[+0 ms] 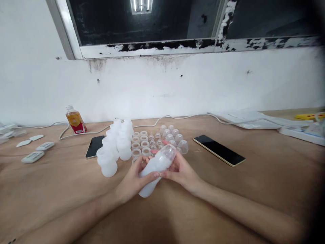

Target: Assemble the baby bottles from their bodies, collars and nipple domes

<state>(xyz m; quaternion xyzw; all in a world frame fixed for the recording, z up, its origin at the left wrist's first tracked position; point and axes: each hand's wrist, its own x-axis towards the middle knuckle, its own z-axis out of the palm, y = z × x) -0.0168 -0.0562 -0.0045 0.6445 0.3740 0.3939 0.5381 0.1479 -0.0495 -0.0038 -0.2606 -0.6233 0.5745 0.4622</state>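
The capped bottle (157, 166) is milky white and waisted, with a clear dome cap on its top; it is gripped by the left hand (137, 179) and the right hand (179, 169), tilted, cap far and right, base near and left, above the table (177, 217).

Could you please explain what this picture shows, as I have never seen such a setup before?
There is no robot here, only a person's two bare hands. The one picture comes from a camera worn on the head, looking forward and down.

The left hand and right hand together hold a pale bottle with a clear domed top, tilted above the brown table.

Beyond them stand white bottles, beside rows of rings and clear domes. A dark-screened phone lies to the right; another lies behind the white bottles. Farther left is a drink bottle with a red and yellow label.
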